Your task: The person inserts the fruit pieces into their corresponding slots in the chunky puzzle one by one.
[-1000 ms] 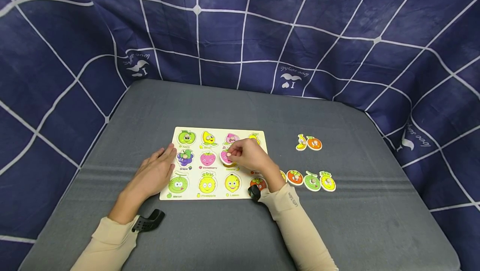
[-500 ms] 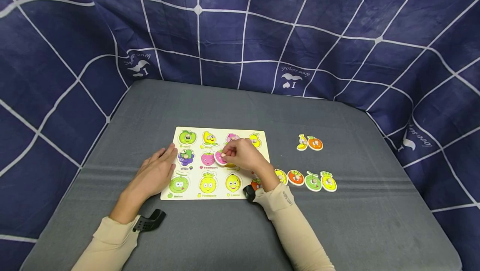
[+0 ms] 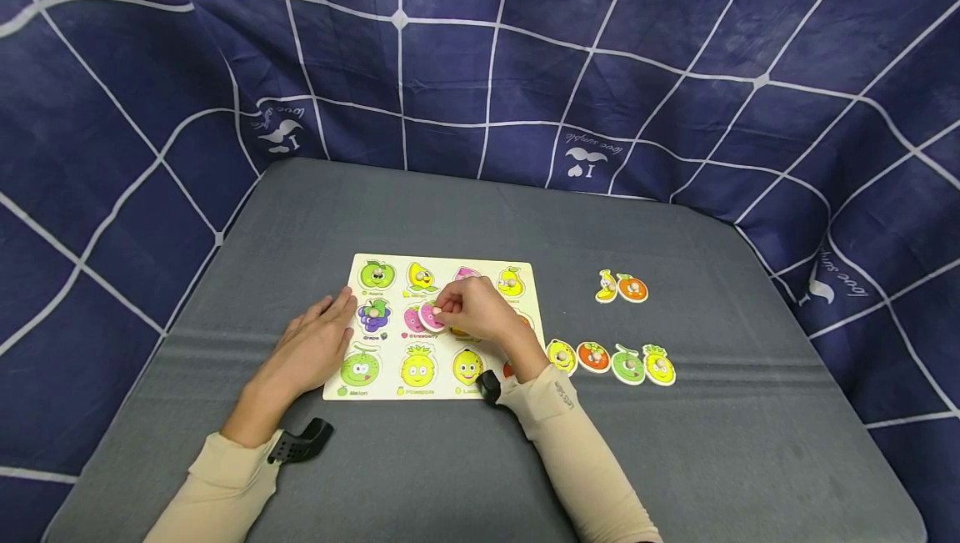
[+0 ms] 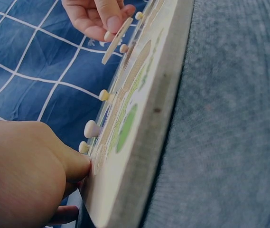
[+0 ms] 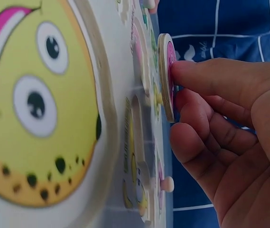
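A cream fruit puzzle board (image 3: 444,368) lies on the grey table. My right hand (image 3: 483,309) pinches a round-edged pink strawberry piece (image 3: 430,318) between thumb and fingers. The piece is tilted and overlaps the printed strawberry recess in the head view; the right wrist view shows its pink face (image 5: 170,71) toward the fingers, raised off the board. My left hand (image 3: 318,343) rests along the board's left edge with fingers extended. Knobbed pieces sit in the board, among them an apple (image 3: 377,276), grapes (image 3: 372,316) and a pear (image 3: 511,282).
Right of the board lie a lemon piece (image 3: 562,356), a red fruit piece (image 3: 593,357), a melon piece (image 3: 628,366) and a pineapple piece (image 3: 659,366). Farther back are a banana piece (image 3: 607,286) and an orange piece (image 3: 632,289). A blue curtain (image 3: 450,67) hangs behind.
My right hand has carried the strawberry piece leftward, from over the middle row's third recess to the printed strawberry. The left hand has stayed in place.
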Available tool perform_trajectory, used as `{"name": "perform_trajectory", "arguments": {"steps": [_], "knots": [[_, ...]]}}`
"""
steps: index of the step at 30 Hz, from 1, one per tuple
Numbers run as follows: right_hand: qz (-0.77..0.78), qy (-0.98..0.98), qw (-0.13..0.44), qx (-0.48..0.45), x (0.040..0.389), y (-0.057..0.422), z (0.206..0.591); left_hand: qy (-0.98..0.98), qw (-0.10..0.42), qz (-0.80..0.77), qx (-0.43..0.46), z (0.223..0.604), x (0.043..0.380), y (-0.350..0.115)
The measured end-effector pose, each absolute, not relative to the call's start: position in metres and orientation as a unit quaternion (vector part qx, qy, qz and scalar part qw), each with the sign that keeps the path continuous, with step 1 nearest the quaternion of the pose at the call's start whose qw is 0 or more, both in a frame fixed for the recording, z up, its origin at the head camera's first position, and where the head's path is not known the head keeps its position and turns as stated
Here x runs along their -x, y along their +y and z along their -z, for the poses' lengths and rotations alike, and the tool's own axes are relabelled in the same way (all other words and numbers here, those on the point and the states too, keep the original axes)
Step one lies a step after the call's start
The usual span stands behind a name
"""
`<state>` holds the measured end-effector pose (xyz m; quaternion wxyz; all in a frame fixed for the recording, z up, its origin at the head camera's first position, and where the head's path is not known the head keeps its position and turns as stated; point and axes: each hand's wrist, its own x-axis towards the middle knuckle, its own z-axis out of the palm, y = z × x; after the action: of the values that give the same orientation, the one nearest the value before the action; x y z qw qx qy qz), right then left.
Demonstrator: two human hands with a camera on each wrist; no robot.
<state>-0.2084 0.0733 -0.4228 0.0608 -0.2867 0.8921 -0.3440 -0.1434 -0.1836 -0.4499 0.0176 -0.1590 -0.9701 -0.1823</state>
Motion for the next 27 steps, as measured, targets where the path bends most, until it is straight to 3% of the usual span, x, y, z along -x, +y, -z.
{"name": "perform_trajectory", "arguments": {"steps": [27], "knots": [[0.325, 0.897, 0.071, 0.292, 0.213, 0.051, 0.431, -0.972, 0.008, 0.178, 0.151, 0.45, 0.143, -0.183]]}}
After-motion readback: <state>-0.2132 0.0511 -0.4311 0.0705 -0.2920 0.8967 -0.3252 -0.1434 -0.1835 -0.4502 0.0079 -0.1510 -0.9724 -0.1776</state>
